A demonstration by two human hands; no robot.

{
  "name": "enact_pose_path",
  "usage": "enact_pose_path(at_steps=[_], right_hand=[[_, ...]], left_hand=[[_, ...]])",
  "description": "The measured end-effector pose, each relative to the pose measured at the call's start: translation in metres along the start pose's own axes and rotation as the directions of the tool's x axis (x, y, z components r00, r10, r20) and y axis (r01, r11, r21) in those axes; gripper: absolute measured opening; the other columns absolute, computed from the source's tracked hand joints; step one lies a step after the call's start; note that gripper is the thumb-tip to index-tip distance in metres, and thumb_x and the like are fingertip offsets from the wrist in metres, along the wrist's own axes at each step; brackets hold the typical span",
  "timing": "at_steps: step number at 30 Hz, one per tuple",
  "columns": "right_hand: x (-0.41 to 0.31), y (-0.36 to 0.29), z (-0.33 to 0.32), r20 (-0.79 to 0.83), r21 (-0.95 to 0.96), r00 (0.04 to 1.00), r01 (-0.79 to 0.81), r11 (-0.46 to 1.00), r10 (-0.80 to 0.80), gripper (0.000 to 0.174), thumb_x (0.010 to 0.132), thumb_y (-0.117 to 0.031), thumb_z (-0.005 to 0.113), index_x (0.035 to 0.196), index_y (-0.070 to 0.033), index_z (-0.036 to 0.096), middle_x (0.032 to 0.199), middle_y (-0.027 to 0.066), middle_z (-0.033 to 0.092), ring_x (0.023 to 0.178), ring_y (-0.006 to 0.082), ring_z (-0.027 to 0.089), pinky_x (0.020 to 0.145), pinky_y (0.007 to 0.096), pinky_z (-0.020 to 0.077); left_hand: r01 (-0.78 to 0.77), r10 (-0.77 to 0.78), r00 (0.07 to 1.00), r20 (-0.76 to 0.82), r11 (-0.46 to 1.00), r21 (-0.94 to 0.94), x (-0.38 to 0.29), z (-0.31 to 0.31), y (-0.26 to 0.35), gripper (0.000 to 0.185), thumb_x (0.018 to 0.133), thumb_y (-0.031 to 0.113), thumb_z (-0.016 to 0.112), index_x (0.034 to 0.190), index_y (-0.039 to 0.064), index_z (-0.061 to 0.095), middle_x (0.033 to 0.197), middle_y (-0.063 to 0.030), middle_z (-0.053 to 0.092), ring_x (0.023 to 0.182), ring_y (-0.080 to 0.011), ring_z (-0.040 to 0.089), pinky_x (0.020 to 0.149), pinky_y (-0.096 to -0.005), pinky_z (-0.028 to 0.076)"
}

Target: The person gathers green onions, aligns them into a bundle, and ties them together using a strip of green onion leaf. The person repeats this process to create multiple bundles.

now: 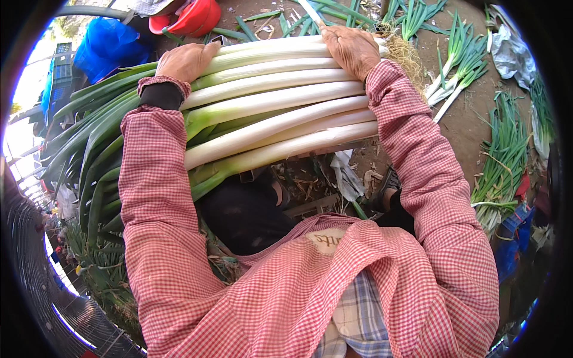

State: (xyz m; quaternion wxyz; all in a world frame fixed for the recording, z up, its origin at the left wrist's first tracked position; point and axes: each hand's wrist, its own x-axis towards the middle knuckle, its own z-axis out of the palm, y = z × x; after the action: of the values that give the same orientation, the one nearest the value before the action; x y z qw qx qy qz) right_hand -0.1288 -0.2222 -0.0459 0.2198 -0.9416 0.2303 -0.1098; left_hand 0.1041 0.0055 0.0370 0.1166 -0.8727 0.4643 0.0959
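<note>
A thick bundle of large green onions (pixel 277 100) lies crosswise before me, white stalks side by side, dark green leaves drooping at the left, and stringy roots (pixel 405 62) at the right. My left hand (pixel 188 61) rests over the far edge of the bundle where white turns to green, its thumb along the stalks. My right hand (pixel 350 50) is closed over the far stalks near the root end. The undersides of both hands are hidden. Part of a support shows beneath the bundle.
A red plastic container (pixel 197 20) and a blue plastic bag (pixel 107 47) are at the far left. Loose green onions (pixel 461 67) and a pile of thinner ones (pixel 503 152) lie on the soil at right. A crumpled plastic bag (pixel 347 176) is near my feet.
</note>
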Motion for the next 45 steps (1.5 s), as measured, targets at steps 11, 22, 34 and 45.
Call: enact_pose_path(at_steps=[11,22,34,45], right_hand=[[-0.073,-0.143,0.013,-0.02,-0.048,0.761,0.647,0.761,-0.648,0.085,0.081,-0.066,0.058,0.148,-0.02,0.032,0.151,0.0173,0.031,0.142,0.0377,0.024,0.115,0.0545,0.0154],[-0.064,-0.149,0.039,-0.111,-0.003,0.921,0.376,0.927,-0.374,0.081,0.082,-0.066,0.054,0.145,-0.017,0.039,0.149,0.0154,0.035,0.14,0.0344,0.028,0.115,0.0522,0.0133],[-0.081,0.008,-0.01,-0.316,-0.154,0.892,0.289,0.945,-0.324,0.049,0.095,-0.041,0.048,0.135,-0.012,0.051,0.138,0.0162,0.047,0.131,0.0318,0.041,0.109,0.0443,0.0295],[-0.078,0.046,0.012,-0.285,-0.182,0.95,0.081,0.98,-0.131,0.063,0.095,-0.058,0.035,0.142,-0.016,0.042,0.147,0.0151,0.038,0.141,0.0312,0.028,0.116,0.044,0.0151]], left_hand=[[0.085,-0.084,0.995,0.062,0.996,-0.022,0.008,-0.007,0.001,0.065,0.094,0.055,0.031,0.106,0.005,0.07,0.109,-0.0197,0.067,0.108,-0.0346,0.062,0.095,-0.0439,0.044],[0.03,-0.043,0.996,0.082,0.986,0.163,0.002,-0.016,0.031,0.046,0.095,0.039,0.034,0.114,0.011,0.064,0.118,-0.0164,0.063,0.113,-0.0326,0.059,0.093,-0.0494,0.043],[0.176,-0.175,0.978,-0.11,0.984,0.0,0.009,0.001,0.012,0.061,0.094,0.055,0.034,0.101,0.007,0.072,0.106,-0.0206,0.066,0.103,-0.0379,0.061,0.093,-0.0469,0.044],[0.243,-0.244,0.967,-0.071,0.97,-0.021,-0.001,-0.01,0.029,0.064,0.094,0.056,0.032,0.1,0.006,0.072,0.105,-0.0205,0.066,0.105,-0.038,0.061,0.094,-0.0455,0.043]])
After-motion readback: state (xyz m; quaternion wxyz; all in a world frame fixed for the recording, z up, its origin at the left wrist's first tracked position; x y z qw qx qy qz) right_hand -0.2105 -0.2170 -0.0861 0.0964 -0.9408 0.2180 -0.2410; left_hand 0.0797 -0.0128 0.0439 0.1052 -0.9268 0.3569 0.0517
